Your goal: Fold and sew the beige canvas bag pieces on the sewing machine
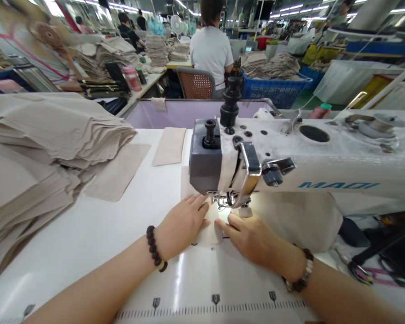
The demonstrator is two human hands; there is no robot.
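Observation:
A small beige fabric piece [209, 231] lies under the needle area of a white sewing machine [327, 157]. My left hand [184, 220] rests flat on its left side, fingers stretched toward the presser foot [224, 201] and thumb apart. My right hand [254, 238] is at the right edge of the piece, its fingers curled and a fingertip touching the fabric; the underside of the grip is hidden. Part of the fabric passes behind the machine head [205, 157]. A larger beige panel [297, 216] lies under the machine arm to the right.
Stacks of beige fabric panels [54, 130] cover the table's left side. One loose rectangle [169, 146] lies behind the machine head. A printed ruler scale [216, 309] runs along the front. Beyond the table, a person in a white shirt [211, 49] sits near a blue crate [273, 87].

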